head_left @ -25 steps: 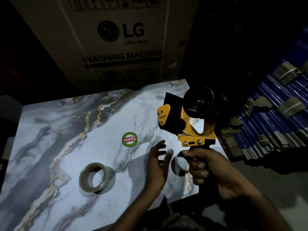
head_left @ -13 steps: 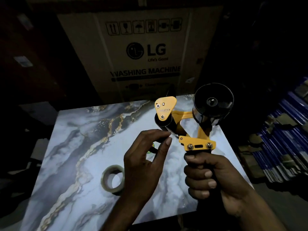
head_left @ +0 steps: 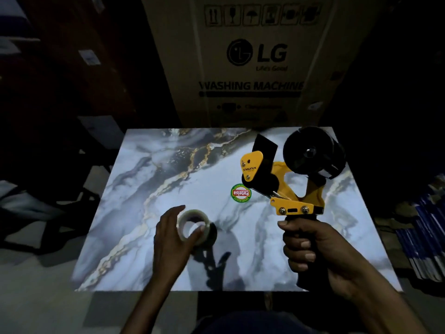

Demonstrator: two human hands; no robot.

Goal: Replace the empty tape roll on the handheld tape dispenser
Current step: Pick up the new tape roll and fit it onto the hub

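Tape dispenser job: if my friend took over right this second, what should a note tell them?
Left hand: grips the tape roll at the marble table; I cannot tell whether the roll is lifted.
Right hand: holds the tape dispenser upright by its handle, above the table.
Done: the dispenser's black hub looks bare, with no roll on it.
Left: bring the roll over, push it onto the hub, and thread the tape through the front.
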